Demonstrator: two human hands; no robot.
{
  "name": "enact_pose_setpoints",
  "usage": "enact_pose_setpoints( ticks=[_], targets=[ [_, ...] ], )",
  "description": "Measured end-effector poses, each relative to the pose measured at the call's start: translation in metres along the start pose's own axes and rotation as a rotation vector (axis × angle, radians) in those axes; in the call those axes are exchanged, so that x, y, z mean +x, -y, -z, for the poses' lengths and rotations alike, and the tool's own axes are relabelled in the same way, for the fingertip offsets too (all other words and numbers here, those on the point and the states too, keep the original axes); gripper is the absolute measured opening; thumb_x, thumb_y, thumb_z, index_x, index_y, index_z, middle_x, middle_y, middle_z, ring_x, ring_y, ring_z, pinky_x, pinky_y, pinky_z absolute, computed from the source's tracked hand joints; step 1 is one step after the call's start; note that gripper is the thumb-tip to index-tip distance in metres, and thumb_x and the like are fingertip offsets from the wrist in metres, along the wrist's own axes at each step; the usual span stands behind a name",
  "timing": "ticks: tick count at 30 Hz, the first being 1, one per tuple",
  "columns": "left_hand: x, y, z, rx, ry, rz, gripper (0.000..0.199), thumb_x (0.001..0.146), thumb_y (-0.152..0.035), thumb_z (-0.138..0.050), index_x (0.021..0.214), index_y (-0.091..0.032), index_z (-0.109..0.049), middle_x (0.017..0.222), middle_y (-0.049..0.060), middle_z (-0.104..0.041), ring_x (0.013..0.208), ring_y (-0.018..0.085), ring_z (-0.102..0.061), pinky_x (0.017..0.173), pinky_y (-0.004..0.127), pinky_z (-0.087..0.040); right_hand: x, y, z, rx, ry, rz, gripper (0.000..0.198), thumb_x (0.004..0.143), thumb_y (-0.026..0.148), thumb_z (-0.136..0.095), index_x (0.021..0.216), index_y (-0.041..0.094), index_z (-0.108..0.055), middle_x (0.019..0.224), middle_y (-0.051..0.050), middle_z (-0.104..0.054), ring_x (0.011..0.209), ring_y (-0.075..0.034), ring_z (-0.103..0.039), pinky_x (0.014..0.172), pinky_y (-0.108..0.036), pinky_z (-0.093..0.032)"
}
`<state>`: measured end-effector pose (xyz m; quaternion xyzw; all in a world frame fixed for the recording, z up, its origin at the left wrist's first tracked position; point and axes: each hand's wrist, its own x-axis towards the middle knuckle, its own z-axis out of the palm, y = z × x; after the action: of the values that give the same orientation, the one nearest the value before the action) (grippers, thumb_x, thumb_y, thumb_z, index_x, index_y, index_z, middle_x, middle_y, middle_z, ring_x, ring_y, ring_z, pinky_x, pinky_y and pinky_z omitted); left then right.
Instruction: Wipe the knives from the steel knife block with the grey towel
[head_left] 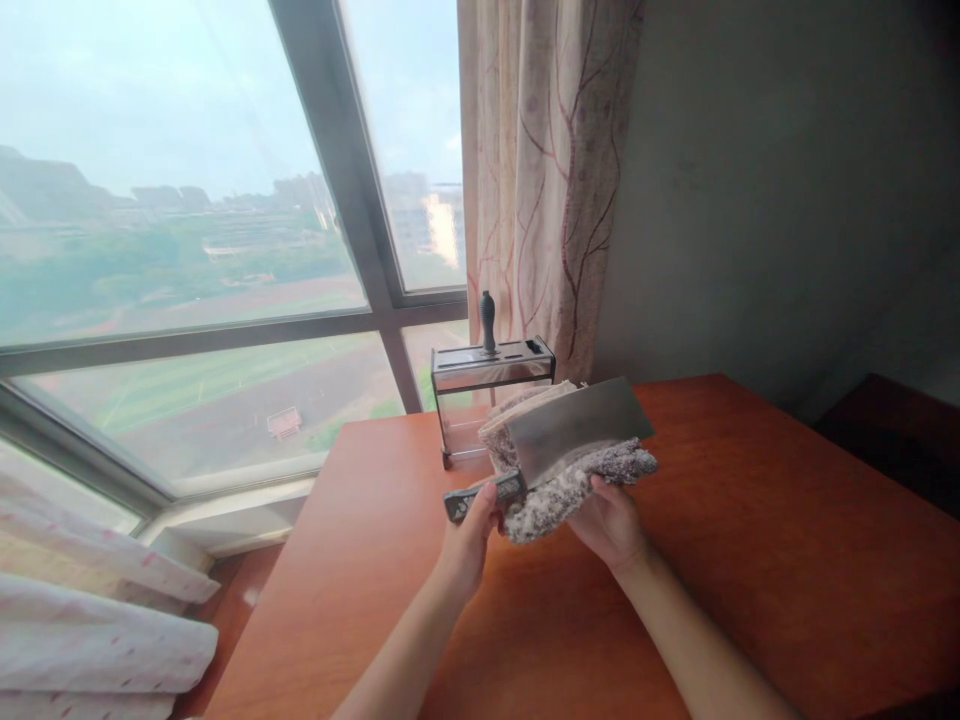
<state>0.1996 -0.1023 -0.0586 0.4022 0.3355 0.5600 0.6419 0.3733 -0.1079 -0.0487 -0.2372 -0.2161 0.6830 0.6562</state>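
A cleaver with a wide grey blade and a dark handle is held up over the table. My left hand is closed around its handle, thumb on top. A fluffy grey-and-white cloth is folded about the blade, showing both behind it and along its lower edge. From below, my right hand grips this cloth, thumb on the near side; its other fingers are mostly hidden. Just behind the cleaver stands a clear-sided knife block with a knife handle sticking up from its top.
The reddish-brown wooden table spreads out under my hands. Beyond its far left edge are a large window and a patterned curtain. A second curtain hangs at the lower left. A grey wall rises at the right.
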Motion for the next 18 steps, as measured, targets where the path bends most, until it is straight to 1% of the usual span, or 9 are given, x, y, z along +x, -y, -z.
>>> enact_pose_setpoints(
  ticks=[4,6,8,10,13,15,17,18],
  targets=[
    [0.001,-0.004,0.002,0.022,0.021,-0.039,0.032,0.083,-0.042,-0.058,0.078,-0.012,-0.068,0.069,0.005,-0.064,0.060,0.013,-0.053,0.054,0.025,-0.037,0.003,0.005,0.003,0.083,-0.073,0.034,0.019,0.063,0.028,-0.070,0.082,0.029,-0.067,0.083,0.004,-0.072,0.083,-0.021,-0.064,0.082,-0.038,-0.049],
    [0.002,-0.009,0.002,0.045,0.045,-0.051,0.033,0.085,-0.040,-0.055,0.078,-0.011,-0.068,0.072,0.008,-0.066,0.066,0.017,-0.057,0.057,0.027,-0.039,0.005,0.012,0.005,0.087,-0.111,0.077,0.019,0.065,0.027,-0.068,0.084,0.029,-0.067,0.082,0.004,-0.071,0.081,-0.021,-0.064,0.080,-0.038,-0.050],
    [0.003,-0.016,0.002,0.056,0.052,-0.052,0.035,0.084,-0.041,-0.054,0.083,-0.010,-0.069,0.077,0.011,-0.068,0.072,0.021,-0.061,0.060,0.029,-0.042,0.007,0.019,0.007,0.087,-0.145,0.139,0.023,0.065,0.026,-0.066,0.088,0.029,-0.067,0.083,0.004,-0.072,0.080,-0.020,-0.064,0.079,-0.037,-0.050],
    [0.004,-0.023,0.002,0.042,0.028,-0.059,0.037,0.083,-0.043,-0.055,0.083,-0.009,-0.069,0.077,0.013,-0.069,0.071,0.022,-0.062,0.061,0.031,-0.043,0.009,0.026,0.009,0.087,-0.173,0.200,0.025,0.066,0.025,-0.065,0.091,0.028,-0.066,0.086,0.004,-0.071,0.080,-0.019,-0.064,0.079,-0.035,-0.051],
    [0.005,-0.033,0.004,0.014,-0.013,-0.098,0.035,0.081,-0.043,-0.056,0.077,-0.010,-0.069,0.073,0.011,-0.069,0.065,0.020,-0.062,0.058,0.030,-0.042,0.010,0.033,0.012,0.075,-0.209,0.270,0.026,0.066,0.023,-0.065,0.092,0.028,-0.066,0.086,0.005,-0.071,0.080,-0.018,-0.064,0.078,-0.033,-0.051],
    [0.007,-0.039,0.007,0.008,-0.028,-0.130,0.033,0.080,-0.041,-0.057,0.072,-0.011,-0.068,0.072,0.010,-0.069,0.062,0.019,-0.062,0.056,0.029,-0.041,0.011,0.033,0.013,0.050,-0.236,0.326,0.030,0.065,0.022,-0.066,0.094,0.029,-0.066,0.086,0.006,-0.071,0.081,-0.017,-0.064,0.079,-0.032,-0.051],
    [0.008,-0.044,0.010,0.007,-0.035,-0.150,0.031,0.080,-0.040,-0.058,0.071,-0.011,-0.068,0.072,0.010,-0.069,0.062,0.018,-0.061,0.056,0.028,-0.040,0.012,0.031,0.015,-0.017,-0.246,0.368,0.038,0.064,0.021,-0.068,0.100,0.030,-0.064,0.090,0.006,-0.071,0.087,-0.018,-0.064,0.083,-0.033,-0.050],
    [0.008,-0.045,0.011,0.009,-0.037,-0.155,0.031,0.080,-0.040,-0.058,0.072,-0.011,-0.068,0.071,0.010,-0.069,0.062,0.018,-0.061,0.055,0.028,-0.040,0.012,0.029,0.015,-0.059,-0.237,0.363,0.042,0.063,0.021,-0.070,0.104,0.030,-0.063,0.092,0.006,-0.071,0.092,-0.020,-0.064,0.086,-0.035,-0.049]
  ],
)
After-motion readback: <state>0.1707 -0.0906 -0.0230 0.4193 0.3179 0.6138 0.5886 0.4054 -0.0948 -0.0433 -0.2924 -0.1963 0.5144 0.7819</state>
